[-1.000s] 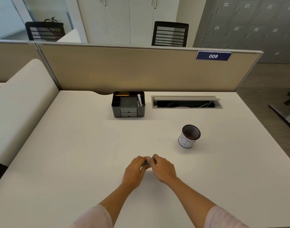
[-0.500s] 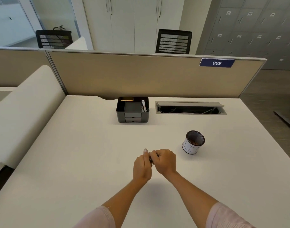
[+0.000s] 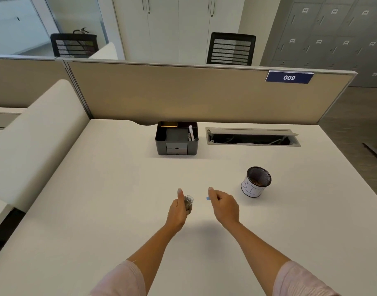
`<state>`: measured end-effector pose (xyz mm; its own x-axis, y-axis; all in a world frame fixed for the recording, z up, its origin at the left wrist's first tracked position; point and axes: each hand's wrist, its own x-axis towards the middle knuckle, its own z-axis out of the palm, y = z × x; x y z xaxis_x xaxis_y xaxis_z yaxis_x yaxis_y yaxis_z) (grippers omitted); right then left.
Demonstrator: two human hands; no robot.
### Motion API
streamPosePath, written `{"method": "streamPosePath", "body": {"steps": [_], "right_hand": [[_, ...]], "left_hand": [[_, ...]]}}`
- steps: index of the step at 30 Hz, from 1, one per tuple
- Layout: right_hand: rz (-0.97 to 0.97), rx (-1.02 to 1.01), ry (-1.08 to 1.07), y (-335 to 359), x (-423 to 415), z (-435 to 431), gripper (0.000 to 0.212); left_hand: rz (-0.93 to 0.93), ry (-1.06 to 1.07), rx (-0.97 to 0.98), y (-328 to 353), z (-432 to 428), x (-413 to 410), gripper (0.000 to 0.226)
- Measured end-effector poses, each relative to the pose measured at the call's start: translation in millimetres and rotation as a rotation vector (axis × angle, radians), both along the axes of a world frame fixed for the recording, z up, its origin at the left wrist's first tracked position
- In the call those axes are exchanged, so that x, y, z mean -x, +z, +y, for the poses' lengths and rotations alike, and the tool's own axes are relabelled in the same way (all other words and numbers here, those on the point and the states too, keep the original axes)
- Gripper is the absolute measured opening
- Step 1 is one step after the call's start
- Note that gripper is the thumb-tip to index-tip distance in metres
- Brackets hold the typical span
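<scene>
Here the left hand [image 3: 179,208] grips a small clear vial [image 3: 188,203], while the right hand [image 3: 223,205] pinches a blue cap [image 3: 207,198] beside it, apart.

Single head cam, wide-angle, looks fwd and down over desk [image 3: 97,210] from the person's seat; hands near, partition [image 3: 183,92] far edge.

A white flat-topped desk [image 3: 97,210] carries a black plastic organiser with two small drawers [image 3: 176,138] near its far edge. Just right of it, a recessed grey cable tray [image 3: 252,137] stands open. A black mesh cup wrapped in white paper [image 3: 256,182] stands nearer. Behind, a beige partition panel [image 3: 183,92] bears a blue "009" sign [image 3: 289,77].
</scene>
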<state>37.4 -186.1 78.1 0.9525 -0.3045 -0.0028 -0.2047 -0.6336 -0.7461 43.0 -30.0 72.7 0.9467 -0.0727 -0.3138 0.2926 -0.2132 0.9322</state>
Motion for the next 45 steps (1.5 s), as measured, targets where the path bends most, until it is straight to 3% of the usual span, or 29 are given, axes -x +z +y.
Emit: {"method": "streamPosePath", "body": {"steps": [4,8,12,35,39,45], "right_hand": [[0.281,0.038,0.126,-32.6,14.7,4.2,0.048],[0.372,-0.024,0.217,-58.7,24.2,10.9,0.036],[0.327,-0.074,0.256,-70.5,29.7,14.6,0.023],[0.209,-0.004,0.264,-68.1,32.6,-0.4,0.045],[0.116,-0.241,0.156,-48.3,25.8,12.3,0.033],[0.014,-0.473,0.22,-20.1,18.5,30.9,0.022]], "left_hand": [[0.013,0.07,0.028,-7.5,7.0,9.1,0.059],[0.015,0.092,0.025,-13.2,14.6,15.0,0.051],[0.029,0.123,0.026,-18.1,21.4,18.6,0.05],[0.059,0.147,0.087,-17.3,7.1,10.0,0.06],[0.121,0.171,0.211,-10.4,-2.9,5.3,0.069],[0.12,0.152,0.322,7.2,-29.0,-4.3,0.064]]}}
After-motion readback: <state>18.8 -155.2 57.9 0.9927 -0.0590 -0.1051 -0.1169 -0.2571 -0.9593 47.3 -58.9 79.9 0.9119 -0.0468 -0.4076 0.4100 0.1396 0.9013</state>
